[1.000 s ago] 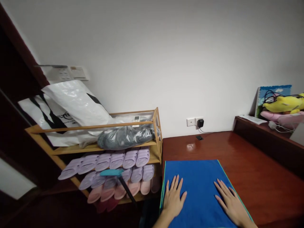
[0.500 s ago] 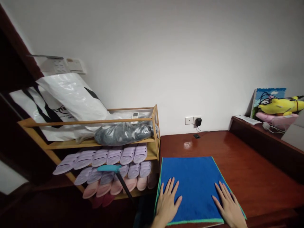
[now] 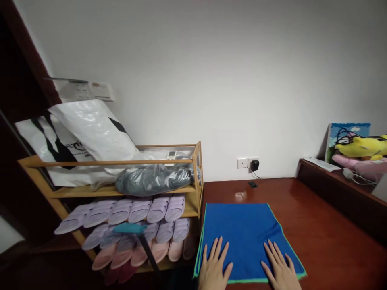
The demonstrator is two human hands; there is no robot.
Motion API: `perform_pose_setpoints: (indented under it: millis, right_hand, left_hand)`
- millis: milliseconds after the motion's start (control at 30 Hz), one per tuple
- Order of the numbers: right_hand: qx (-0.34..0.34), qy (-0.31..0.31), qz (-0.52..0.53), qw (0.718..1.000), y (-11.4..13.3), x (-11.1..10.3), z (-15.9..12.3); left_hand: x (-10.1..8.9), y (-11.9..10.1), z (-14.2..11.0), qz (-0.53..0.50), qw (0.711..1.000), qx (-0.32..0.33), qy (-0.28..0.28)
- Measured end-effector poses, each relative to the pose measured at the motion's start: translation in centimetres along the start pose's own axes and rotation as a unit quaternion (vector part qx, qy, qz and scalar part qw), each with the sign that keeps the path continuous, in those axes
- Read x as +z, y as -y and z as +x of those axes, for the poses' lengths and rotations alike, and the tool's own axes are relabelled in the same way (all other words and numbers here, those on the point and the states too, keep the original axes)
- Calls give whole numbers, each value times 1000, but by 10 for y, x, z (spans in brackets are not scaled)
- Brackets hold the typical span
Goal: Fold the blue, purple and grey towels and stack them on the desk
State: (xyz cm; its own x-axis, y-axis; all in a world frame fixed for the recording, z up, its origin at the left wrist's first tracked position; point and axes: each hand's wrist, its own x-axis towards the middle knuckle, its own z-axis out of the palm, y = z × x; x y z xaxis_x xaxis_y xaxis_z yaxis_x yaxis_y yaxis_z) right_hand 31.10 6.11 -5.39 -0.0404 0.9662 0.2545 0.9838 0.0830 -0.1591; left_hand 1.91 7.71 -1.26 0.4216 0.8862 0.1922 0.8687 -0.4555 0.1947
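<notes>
Resting left hand and right hand, both spread, on cloth, lower right; likely light, soft; best pinched at corners.

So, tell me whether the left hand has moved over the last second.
Yes, back toward the person: its fingertips, flat on the blue cloth, now lie farther from the wall socket. That is the left hand.
</notes>
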Motion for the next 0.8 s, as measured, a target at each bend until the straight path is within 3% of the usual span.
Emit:
perform_pose_setpoints:
  millis: [267,467,667,733,800]
  right_hand:
    - [-5,17,-2,1000,7,18,120]
    - [-6,25,-3,1000,7,33,170]
    - [24,16,-10,1000,11,33,175]
    - [47,9,-11,999,2,27,157]
    - [48,16,7,999,-17,17,123]
  left_hand:
    - [-2,45,96,15,997,-67,26]
    - [5,74,141,23,996,-84,29]
    - [14,80,148,24,997,-77,6]
    - [15,81,147,24,997,-76,5]
    - [14,81,146,26,997,-75,5]
